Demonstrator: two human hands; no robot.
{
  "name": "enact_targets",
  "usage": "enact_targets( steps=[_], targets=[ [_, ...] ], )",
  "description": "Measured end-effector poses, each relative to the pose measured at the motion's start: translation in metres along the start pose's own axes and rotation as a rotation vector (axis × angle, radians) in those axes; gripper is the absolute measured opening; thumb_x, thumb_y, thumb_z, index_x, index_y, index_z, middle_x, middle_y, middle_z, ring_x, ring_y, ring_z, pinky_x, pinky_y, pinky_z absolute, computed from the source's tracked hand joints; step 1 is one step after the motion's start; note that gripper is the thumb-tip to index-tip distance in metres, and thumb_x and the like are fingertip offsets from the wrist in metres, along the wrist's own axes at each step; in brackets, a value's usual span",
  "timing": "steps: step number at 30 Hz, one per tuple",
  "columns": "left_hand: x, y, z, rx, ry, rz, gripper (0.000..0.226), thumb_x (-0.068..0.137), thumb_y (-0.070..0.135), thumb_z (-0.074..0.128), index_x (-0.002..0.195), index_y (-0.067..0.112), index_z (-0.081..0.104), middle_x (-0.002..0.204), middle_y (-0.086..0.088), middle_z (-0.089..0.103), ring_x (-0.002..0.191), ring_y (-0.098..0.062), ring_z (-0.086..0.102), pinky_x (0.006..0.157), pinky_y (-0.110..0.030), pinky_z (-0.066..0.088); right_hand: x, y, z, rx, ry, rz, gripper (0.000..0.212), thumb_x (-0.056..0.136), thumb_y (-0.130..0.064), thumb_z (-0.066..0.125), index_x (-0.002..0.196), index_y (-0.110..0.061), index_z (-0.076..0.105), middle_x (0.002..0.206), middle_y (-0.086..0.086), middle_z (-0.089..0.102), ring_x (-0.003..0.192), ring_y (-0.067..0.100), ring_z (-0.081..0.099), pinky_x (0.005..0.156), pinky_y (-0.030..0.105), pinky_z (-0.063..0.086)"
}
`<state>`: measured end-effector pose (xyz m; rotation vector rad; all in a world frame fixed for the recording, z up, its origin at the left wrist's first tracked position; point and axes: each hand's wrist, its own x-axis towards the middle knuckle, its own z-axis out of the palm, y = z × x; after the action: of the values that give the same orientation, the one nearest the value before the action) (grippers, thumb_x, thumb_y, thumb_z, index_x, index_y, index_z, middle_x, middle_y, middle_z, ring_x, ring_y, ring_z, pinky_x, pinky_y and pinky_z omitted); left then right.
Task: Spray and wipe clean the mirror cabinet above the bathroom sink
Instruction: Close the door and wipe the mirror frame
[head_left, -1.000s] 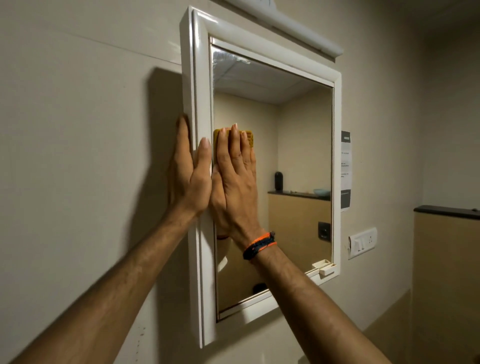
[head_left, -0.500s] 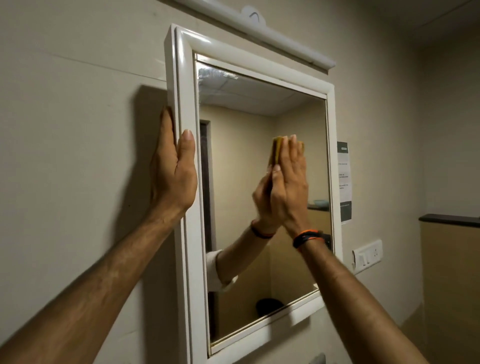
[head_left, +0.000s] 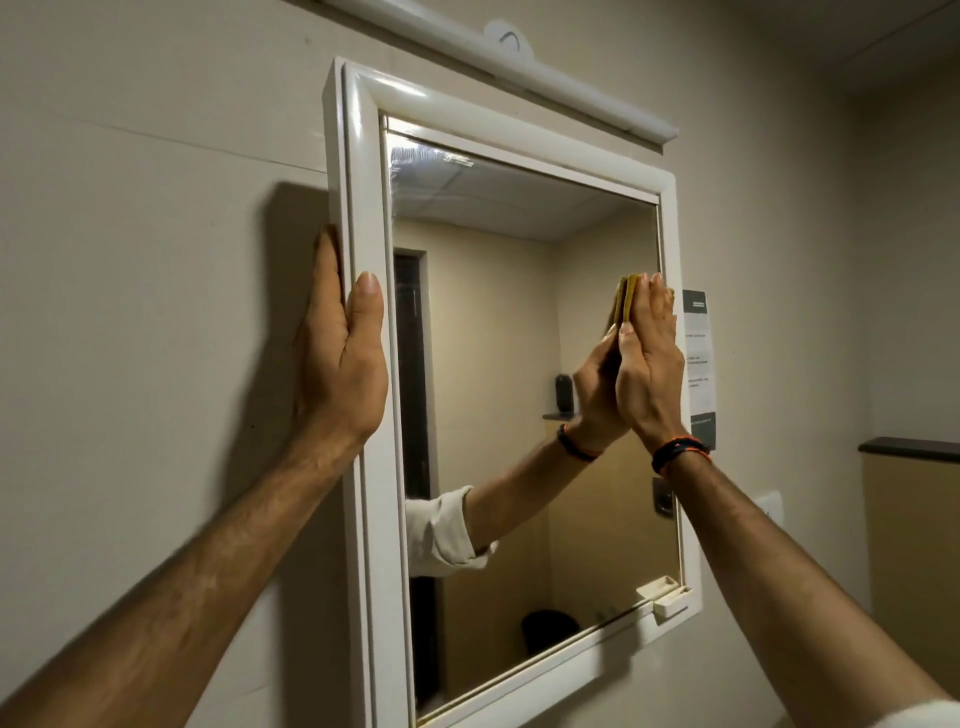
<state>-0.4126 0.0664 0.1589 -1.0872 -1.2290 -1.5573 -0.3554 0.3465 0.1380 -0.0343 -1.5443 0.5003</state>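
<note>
Hands flat: right hand (head_left: 649, 364) is pressing the yellow cloth (head_left: 625, 305) rightward across the mirror (head_left: 519, 415), nearing the far edge; left hand (head_left: 340, 358) is bracing the frame (head_left: 363, 208).

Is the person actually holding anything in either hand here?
Right hand presses a yellow cloth flat against the mirror with straight fingers. Left hand braces the cabinet frame at its left edge, thumb in front.

White tube light fixture (head_left: 524, 62) mounted on beige wall (head_left: 156, 130). Printed notice (head_left: 700, 358) stuck on wall at right. White switch plate (head_left: 773, 506) lower right, partly hidden. Dark ledge (head_left: 909, 449) tops tan panel at far right.
</note>
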Motion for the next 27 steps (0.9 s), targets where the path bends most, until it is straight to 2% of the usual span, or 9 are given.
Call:
enact_targets(
  steps=[4, 9, 16, 20, 23, 27],
  targets=[
    [0.0, -0.002, 0.0, 0.014, -0.004, -0.004, 0.06, 0.101, 0.035, 0.036, 0.154, 0.011, 0.023, 0.159, -0.001, 0.031, 0.145, -0.009, 0.03, 0.12, -0.038, 0.027, 0.021, -0.01, -0.002, -0.023, -0.019, 0.019, 0.061, 0.096, -0.03, 0.025, 0.154, -0.013, 0.018, 0.163, 0.006, 0.01, 0.151, 0.02, 0.005, 0.124, 0.04, 0.006],
    [-0.001, 0.001, 0.001, 0.001, 0.0, -0.023, 0.06, 0.101, 0.035, 0.035, 0.155, 0.012, 0.023, 0.159, 0.001, 0.03, 0.145, -0.007, 0.029, 0.12, -0.037, 0.027, 0.021, -0.025, -0.001, -0.047, -0.032, 0.039, 0.063, 0.095, -0.03, 0.025, 0.155, -0.013, 0.015, 0.164, 0.006, 0.007, 0.151, 0.021, 0.001, 0.123, 0.042, 0.005],
    [-0.002, 0.004, 0.001, 0.012, -0.014, -0.037, 0.062, 0.1, 0.038, 0.034, 0.155, 0.013, 0.02, 0.16, 0.002, 0.028, 0.145, -0.007, 0.028, 0.12, -0.036, 0.027, -0.017, -0.112, 0.034, 0.046, -0.053, -0.175, 0.061, 0.096, -0.021, 0.034, 0.154, -0.009, 0.02, 0.163, 0.009, 0.01, 0.151, 0.019, -0.001, 0.124, 0.041, 0.002],
    [-0.002, 0.005, 0.003, 0.006, 0.002, -0.022, 0.061, 0.1, 0.033, 0.035, 0.155, 0.01, 0.021, 0.16, -0.001, 0.026, 0.147, -0.007, 0.025, 0.121, -0.033, 0.024, -0.039, -0.162, 0.053, 0.1, -0.072, -0.285, 0.06, 0.095, -0.019, 0.035, 0.152, -0.004, 0.024, 0.162, 0.013, 0.013, 0.151, 0.024, 0.002, 0.124, 0.042, 0.002],
    [0.0, 0.004, 0.003, -0.034, 0.004, -0.028, 0.062, 0.099, 0.033, 0.036, 0.154, 0.008, 0.022, 0.159, -0.003, 0.029, 0.146, -0.009, 0.028, 0.12, -0.038, 0.026, -0.049, -0.184, 0.065, 0.116, -0.071, -0.366, 0.057, 0.097, -0.015, 0.039, 0.151, -0.002, 0.027, 0.161, 0.016, 0.016, 0.151, 0.027, 0.007, 0.123, 0.047, 0.007],
    [0.001, 0.0, 0.001, -0.037, -0.008, -0.022, 0.062, 0.1, 0.035, 0.036, 0.155, 0.01, 0.022, 0.159, -0.002, 0.03, 0.146, -0.009, 0.028, 0.12, -0.04, 0.027, -0.05, -0.188, 0.068, 0.096, -0.076, -0.383, 0.057, 0.097, -0.014, 0.042, 0.151, -0.003, 0.026, 0.161, 0.015, 0.015, 0.151, 0.026, 0.006, 0.122, 0.047, 0.009]
  ],
)
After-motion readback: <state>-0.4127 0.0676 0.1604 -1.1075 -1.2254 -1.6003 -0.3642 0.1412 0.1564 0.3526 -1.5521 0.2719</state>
